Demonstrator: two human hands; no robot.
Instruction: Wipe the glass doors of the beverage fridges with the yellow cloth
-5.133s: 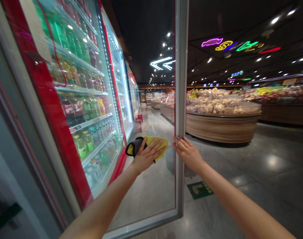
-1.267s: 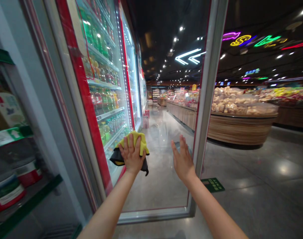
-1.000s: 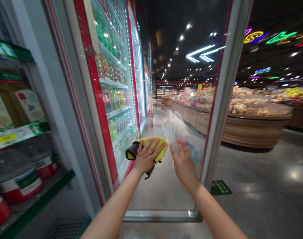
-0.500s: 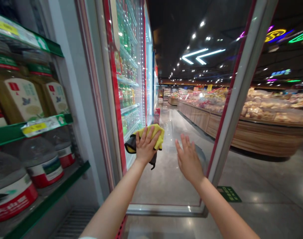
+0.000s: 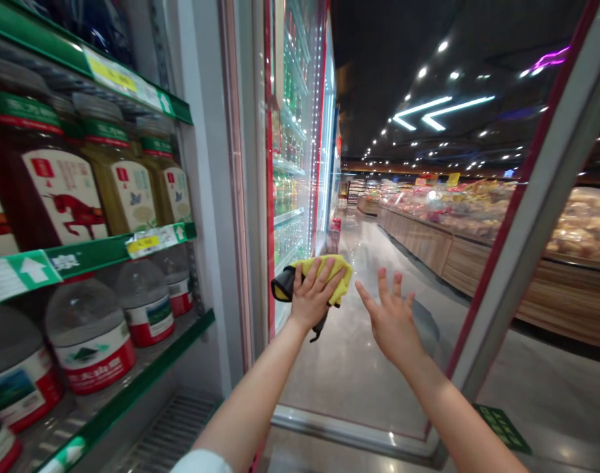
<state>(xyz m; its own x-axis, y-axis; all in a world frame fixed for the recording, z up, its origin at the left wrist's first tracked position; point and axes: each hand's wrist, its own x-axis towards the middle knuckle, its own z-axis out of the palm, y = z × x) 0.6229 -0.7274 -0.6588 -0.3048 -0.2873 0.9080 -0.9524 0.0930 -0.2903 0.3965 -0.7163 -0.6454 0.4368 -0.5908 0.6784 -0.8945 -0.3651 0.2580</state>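
Observation:
My left hand (image 5: 316,295) lies with fingers spread over a yellow cloth (image 5: 343,268) with a grey side and dark edging, pressing it to the inner face of an open glass door (image 5: 364,374). A grey corner of the cloth hangs below the palm. To its right, my right hand (image 5: 393,318) has its fingers apart and nothing in them. It is at the pane, but whether the palm touches the glass I cannot tell. The door's metal frame (image 5: 521,217) runs up on the right, with a red strip along it.
On the left, cooler shelves with green edges (image 5: 157,368) bear juice bottles (image 5: 64,190) and large water bottles (image 5: 90,335). Through the glass show another lit drinks cooler (image 5: 290,177), a wood-sided display stand (image 5: 428,240) piled with goods, and a shiny aisle floor. A green floor sign (image 5: 504,427) lies at right.
The view has turned left, bringing more bottles in. Door and hands sit further right in the picture. My right hand's fingers have spread wider; the cloth stays under my left hand.

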